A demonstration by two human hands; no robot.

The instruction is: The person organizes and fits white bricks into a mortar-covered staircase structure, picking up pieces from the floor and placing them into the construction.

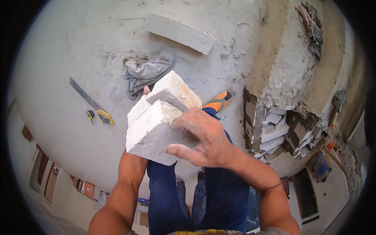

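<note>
A stack of rough white block pieces (156,125) is held at chest height in front of me. My left hand (146,91) supports the stack from underneath and behind; only a fingertip shows above the top piece (172,90). My right hand (203,139) presses against the right side of the lower, larger piece, fingers spread over its face. My blue trousers and an orange shoe (218,102) show below the blocks.
On the dusty floor lie a long white block (180,33), a crumpled grey cloth (147,70), a hand saw with yellow handle (92,102) and a small tape measure (90,114). At right stands a plastered wall (290,70) with a cavity filled with white block pieces (280,133).
</note>
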